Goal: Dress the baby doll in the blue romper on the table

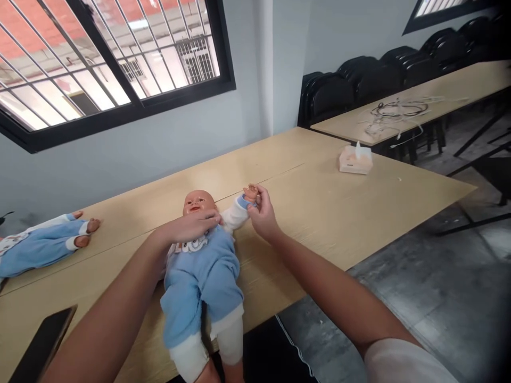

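A baby doll (pixel 199 266) lies on its back on the wooden table, in a white and light blue outfit, its legs toward me. Across its upper chest rests my left hand (pixel 197 221). That hand's fingers are stretched out, the tips at the doll's shoulder and collar; its thumb is hidden. My right hand (pixel 264 215) is closed around the doll's raised wrist, thumb at the blue-edged sleeve cuff (pixel 244 201). The doll's small hand (pixel 251 192) sticks up beside my fingers.
Another doll (pixel 40 242) in similar clothes lies at left, partly cut off. A dark phone-like object (pixel 42 346) is at lower left. A tissue box (pixel 355 159) stands on the table (pixel 319 223). Beyond, cables (pixel 395 114) lie on another table near stacked black chairs (pixel 331 96).
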Action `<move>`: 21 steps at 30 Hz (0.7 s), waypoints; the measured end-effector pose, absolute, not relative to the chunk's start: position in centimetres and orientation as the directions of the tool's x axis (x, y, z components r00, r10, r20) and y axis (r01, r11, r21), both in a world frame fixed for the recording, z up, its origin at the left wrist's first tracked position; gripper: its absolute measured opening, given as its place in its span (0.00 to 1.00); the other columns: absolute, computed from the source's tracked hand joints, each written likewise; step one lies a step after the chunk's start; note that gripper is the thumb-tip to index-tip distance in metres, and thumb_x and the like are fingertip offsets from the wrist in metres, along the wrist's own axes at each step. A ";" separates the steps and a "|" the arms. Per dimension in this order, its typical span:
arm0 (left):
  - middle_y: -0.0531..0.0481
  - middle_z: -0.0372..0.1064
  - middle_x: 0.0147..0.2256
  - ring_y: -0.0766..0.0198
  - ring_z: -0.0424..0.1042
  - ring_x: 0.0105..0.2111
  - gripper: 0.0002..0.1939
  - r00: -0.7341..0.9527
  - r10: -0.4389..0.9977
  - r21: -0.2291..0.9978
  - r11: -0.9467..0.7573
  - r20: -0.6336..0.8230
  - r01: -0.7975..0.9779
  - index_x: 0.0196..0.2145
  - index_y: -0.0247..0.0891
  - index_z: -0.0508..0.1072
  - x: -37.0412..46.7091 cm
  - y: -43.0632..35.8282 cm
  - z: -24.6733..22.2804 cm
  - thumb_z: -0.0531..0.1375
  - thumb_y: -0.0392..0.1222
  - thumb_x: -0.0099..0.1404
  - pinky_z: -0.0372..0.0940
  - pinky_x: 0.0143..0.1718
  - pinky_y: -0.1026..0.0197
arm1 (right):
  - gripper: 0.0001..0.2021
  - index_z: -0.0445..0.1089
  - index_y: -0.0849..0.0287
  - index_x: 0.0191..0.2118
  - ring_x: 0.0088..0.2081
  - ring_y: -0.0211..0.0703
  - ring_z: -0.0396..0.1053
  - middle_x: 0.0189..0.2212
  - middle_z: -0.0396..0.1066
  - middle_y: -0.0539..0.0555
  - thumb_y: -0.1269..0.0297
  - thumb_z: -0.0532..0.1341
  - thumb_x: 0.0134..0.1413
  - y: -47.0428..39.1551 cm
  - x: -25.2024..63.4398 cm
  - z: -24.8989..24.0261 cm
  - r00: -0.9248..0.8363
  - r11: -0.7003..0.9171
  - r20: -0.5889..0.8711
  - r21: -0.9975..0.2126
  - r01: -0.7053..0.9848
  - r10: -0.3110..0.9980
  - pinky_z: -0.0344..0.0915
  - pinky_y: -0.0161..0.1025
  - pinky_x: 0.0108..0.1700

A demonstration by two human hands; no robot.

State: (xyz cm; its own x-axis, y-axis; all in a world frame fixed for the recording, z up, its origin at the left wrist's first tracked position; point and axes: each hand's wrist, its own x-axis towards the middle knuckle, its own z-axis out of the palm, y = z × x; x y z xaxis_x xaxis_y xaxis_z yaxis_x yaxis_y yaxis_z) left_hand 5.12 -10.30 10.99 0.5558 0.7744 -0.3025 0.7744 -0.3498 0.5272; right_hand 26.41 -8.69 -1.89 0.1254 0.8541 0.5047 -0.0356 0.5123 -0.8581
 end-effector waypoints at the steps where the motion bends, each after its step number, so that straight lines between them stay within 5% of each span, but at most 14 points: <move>1: 0.50 0.75 0.44 0.57 0.73 0.42 0.16 0.532 0.797 0.535 -0.328 -0.285 0.778 0.43 0.43 0.73 5.3 -10.0 11.0 0.49 0.50 0.69 0.66 0.42 0.60 | 0.28 0.55 0.55 0.63 0.60 0.50 0.69 0.61 0.66 0.62 0.66 0.57 0.57 -8.9 26.4 -1.8 0.113 0.526 0.519 -0.850 -0.037 0.847 0.67 0.49 0.61; 9: 0.46 0.73 0.43 0.53 0.72 0.45 0.14 0.560 0.827 0.305 -0.521 -0.050 0.797 0.42 0.41 0.71 4.6 -8.9 9.0 0.56 0.35 0.57 0.67 0.48 0.54 | 0.29 0.56 0.55 0.63 0.61 0.51 0.67 0.62 0.64 0.63 0.70 0.57 0.54 -9.4 26.1 -1.3 0.144 0.536 0.531 -0.844 0.009 0.835 0.67 0.49 0.61; 14: 0.41 0.70 0.49 0.49 0.69 0.53 0.11 0.497 0.816 0.102 -0.544 0.296 0.833 0.41 0.41 0.70 4.4 -9.1 7.6 0.54 0.34 0.61 0.66 0.53 0.50 | 0.26 0.54 0.60 0.63 0.61 0.49 0.66 0.62 0.64 0.67 0.67 0.54 0.59 -7.7 26.7 -2.3 0.362 0.246 0.276 -0.961 0.128 0.890 0.65 0.47 0.62; 17: 0.43 0.71 0.48 0.50 0.72 0.48 0.12 0.467 0.860 0.106 -0.494 0.208 0.863 0.44 0.42 0.69 4.2 -9.8 7.3 0.56 0.37 0.62 0.67 0.46 0.53 | 0.26 0.52 0.62 0.64 0.62 0.47 0.67 0.61 0.66 0.68 0.66 0.52 0.61 -6.2 27.6 -3.4 0.395 0.030 0.117 -0.975 0.220 0.911 0.65 0.45 0.63; 21: 0.46 0.74 0.46 0.51 0.74 0.43 0.16 0.372 0.927 0.234 -0.370 0.038 0.899 0.49 0.42 0.70 3.4 -10.5 8.1 0.57 0.43 0.63 0.66 0.41 0.55 | 0.30 0.54 0.62 0.66 0.61 0.52 0.69 0.59 0.69 0.68 0.66 0.55 0.57 -4.9 28.8 -4.5 0.394 -0.047 0.071 -0.958 0.282 0.916 0.67 0.47 0.60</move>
State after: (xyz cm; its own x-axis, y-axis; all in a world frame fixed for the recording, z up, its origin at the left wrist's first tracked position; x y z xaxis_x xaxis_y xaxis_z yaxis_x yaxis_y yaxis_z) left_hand 3.40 -10.55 8.07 0.3721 0.9274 0.0378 0.8991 -0.3702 0.2336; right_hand 28.84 -4.94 -4.46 0.3942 0.9163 0.0709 0.2817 -0.0471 -0.9583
